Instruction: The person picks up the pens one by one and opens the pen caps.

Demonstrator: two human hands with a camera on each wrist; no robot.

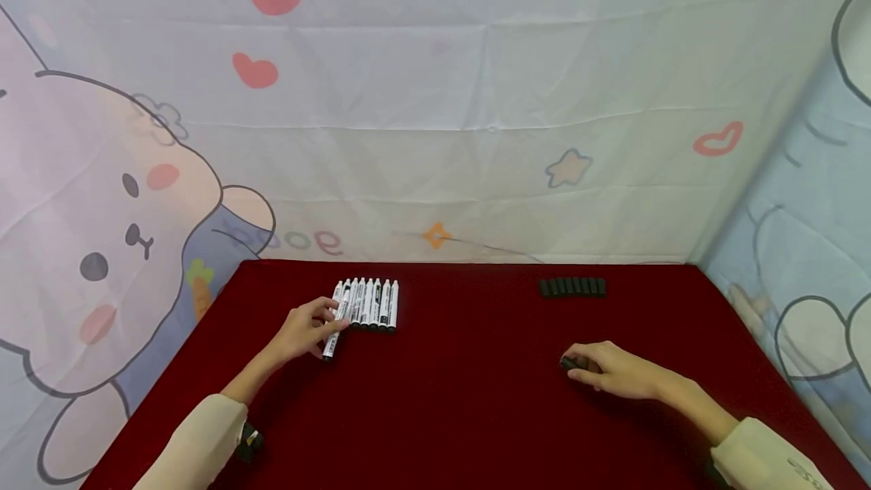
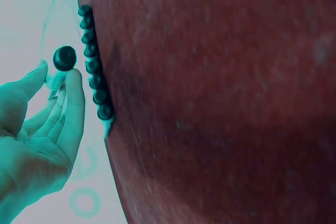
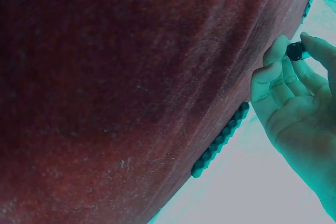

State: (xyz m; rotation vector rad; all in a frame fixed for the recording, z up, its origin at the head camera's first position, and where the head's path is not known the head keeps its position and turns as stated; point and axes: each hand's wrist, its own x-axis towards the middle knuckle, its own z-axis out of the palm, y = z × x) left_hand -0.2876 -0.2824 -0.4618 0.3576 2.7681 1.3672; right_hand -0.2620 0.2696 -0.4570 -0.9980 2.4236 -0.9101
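Observation:
My left hand point(image 1: 304, 333) pinches a white marker point(image 1: 333, 343) between thumb and fingers. The marker slants over the left end of a row of white markers point(image 1: 376, 305), its black end pointing down toward me. In the left wrist view that round black end point(image 2: 64, 58) faces the camera. On the right, my right hand point(image 1: 612, 370) pinches a small black cap point(image 1: 569, 363) between thumb and fingertips; the cap point(image 3: 296, 51) also shows in the right wrist view. Beyond this hand, several black caps point(image 1: 573, 287) lie side by side in a row.
A dark red cloth point(image 1: 449, 399) covers the table. Behind it hangs a pale printed curtain point(image 1: 422, 97), meeting the table's far edge. A small dark object point(image 1: 250, 441) shows beside the left sleeve.

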